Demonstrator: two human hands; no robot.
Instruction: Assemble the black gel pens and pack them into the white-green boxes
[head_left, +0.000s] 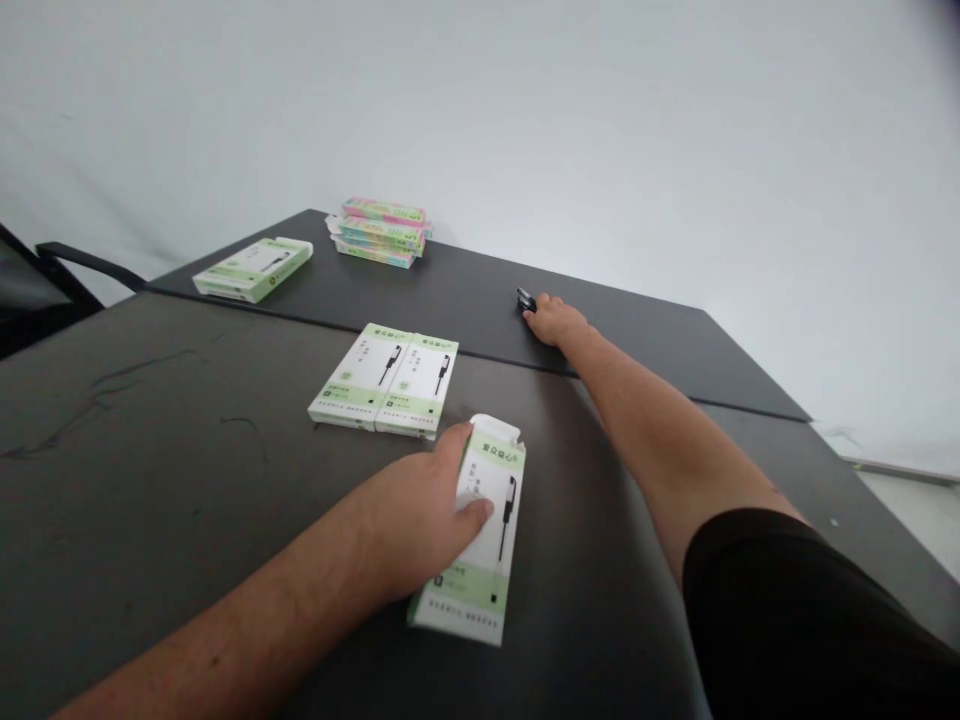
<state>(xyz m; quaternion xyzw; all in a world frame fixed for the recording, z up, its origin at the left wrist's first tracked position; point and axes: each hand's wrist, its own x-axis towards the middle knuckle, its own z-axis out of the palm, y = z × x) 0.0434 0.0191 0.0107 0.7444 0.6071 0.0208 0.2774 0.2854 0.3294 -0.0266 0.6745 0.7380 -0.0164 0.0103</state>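
Apparently to steady it, my left hand [409,515] pinches the box [491,545] in its fingers, open end away from me, while beyond the box my right hand [556,321] curls its fingers round dark pens [526,301].

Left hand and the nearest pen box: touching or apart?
Touching. The head view shows the left hand holding the nearest pen box, its thumb lying on the printed front.

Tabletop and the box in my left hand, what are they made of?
The green-and-white box looks like smooth, thin cardboard, given its folded flap. The dark grey tabletop may be satin laminate, given its soft sheen.
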